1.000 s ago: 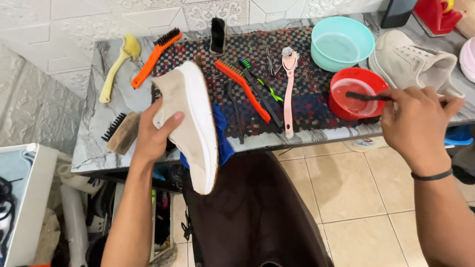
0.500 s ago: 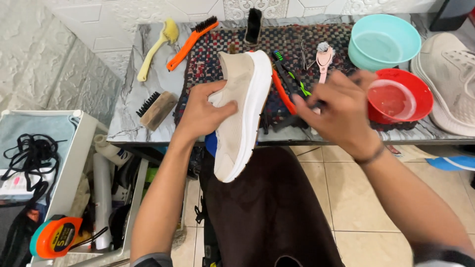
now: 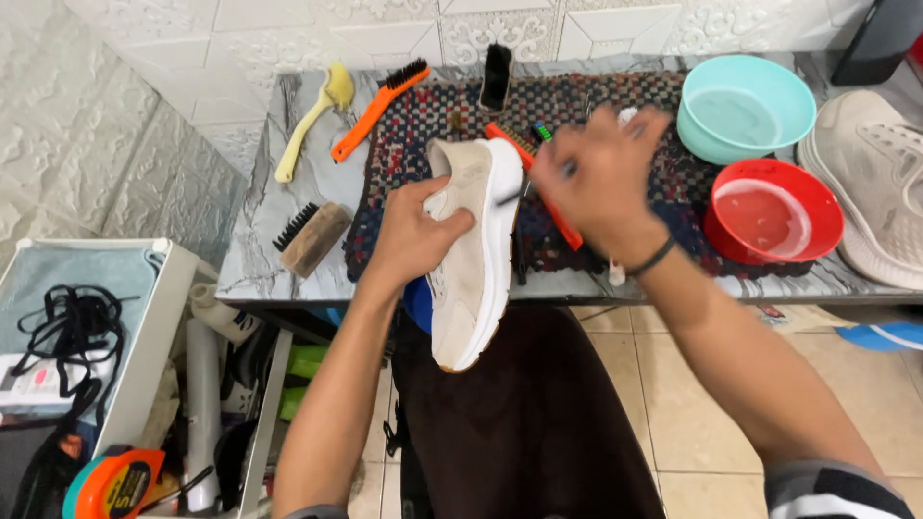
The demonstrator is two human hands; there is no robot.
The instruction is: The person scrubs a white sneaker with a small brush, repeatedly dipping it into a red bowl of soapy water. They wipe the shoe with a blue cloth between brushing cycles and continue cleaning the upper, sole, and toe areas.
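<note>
The left hand [image 3: 415, 226] is clamped around a beige shoe [image 3: 471, 250], holding it white sole up over the front edge of the desk [image 3: 252, 259]. The right hand [image 3: 598, 178] is closed on a thin dark brush [image 3: 510, 197], its tip touching the shoe's sole. Beyond the shoe lies a woven mat [image 3: 404, 135], and to the shoe's right a red bowl [image 3: 774, 211].

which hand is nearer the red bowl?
Right. The right hand is over the mat just left of the red bowl; the left hand is farther left, gripping the beige shoe.
</note>
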